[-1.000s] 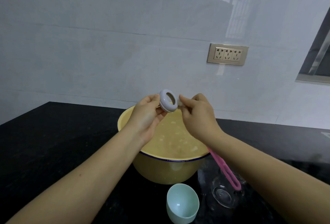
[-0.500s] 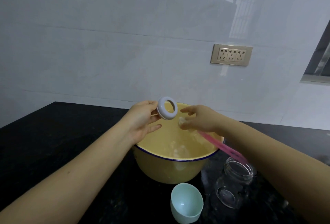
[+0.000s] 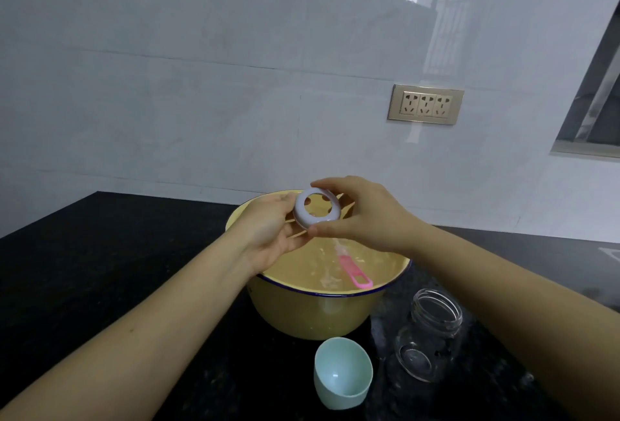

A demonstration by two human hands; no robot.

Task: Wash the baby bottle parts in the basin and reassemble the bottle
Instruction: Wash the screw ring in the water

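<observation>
Head view: I hold the white screw ring (image 3: 317, 211) above the far-left rim of the yellow basin (image 3: 302, 313), with both hands on it. My left hand (image 3: 268, 236) takes the ring from behind. Its fingertips show through the ring's hole, so that grip is clamped on the ring. My right hand (image 3: 369, 219) pinches the same ring, with the forefinger curved over its top edge and the thumb pressed against its lower edge. That grip is clamped on it too. The ring is tilted, its open face turned towards me.

The basin has a dark blue rim, holds water and stands on the black surface (image 3: 100, 269). Inside the basin lies a pink brush (image 3: 355, 273), its looped handle end by the near-right rim. Its other end runs under my right hand and is too blurred to make out.

Just in front of the basin, a mint-green cap (image 3: 342, 373) lies on its side with the hollow showing. At the basin's near-right side is the clear glass bottle (image 3: 426, 336), its threaded mouth towards the basin. I cannot tell whether it stands or lies. Beyond the basin rises a grey wall with a socket plate (image 3: 425, 104), up and to the basin's right.
</observation>
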